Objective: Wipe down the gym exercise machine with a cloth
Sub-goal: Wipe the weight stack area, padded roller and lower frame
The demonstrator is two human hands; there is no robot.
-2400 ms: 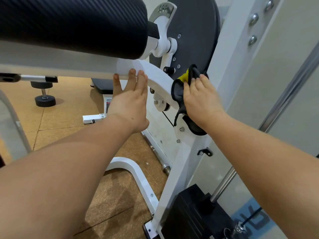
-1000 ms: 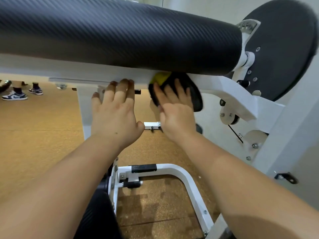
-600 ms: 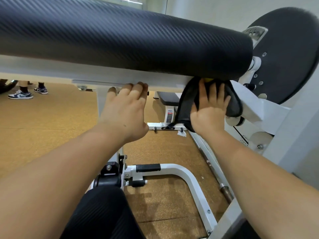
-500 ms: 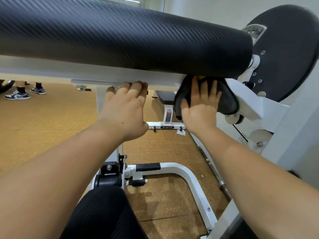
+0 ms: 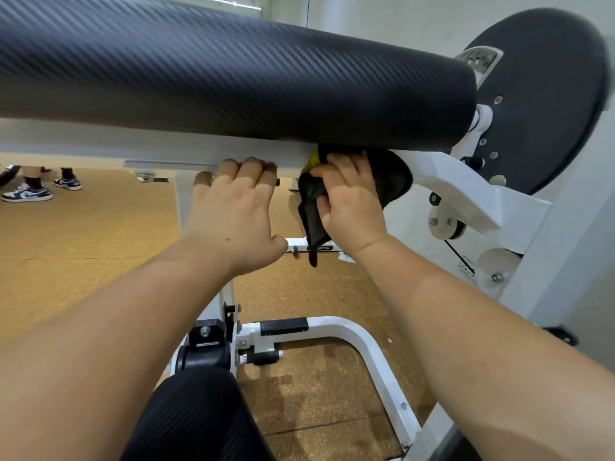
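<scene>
A white gym machine carries a long black padded roller (image 5: pixel 233 88) across the top of the view. Under it runs a white frame bar (image 5: pixel 100 144). My left hand (image 5: pixel 233 211) rests flat against that bar, fingers straight. Just to its right, my right hand (image 5: pixel 349 201) grips a black cloth with a yellow patch (image 5: pixel 392 178) and presses it against the bar's underside, right below the roller's end. A loose tail of the cloth hangs down past my wrist.
A black round disc (image 5: pixel 539 94) and white pivot arm (image 5: pixel 466 194) stand at the right. Below lie the white curved base tube (image 5: pixel 349 331), a black seat pad (image 5: pixel 193 417) and cork-coloured floor. A person's sneakers (image 5: pixel 26 193) show at far left.
My right hand has slid the cloth slightly left along the bar and bunched it, fingers now curled round it. My left hand has stayed on the bar.
</scene>
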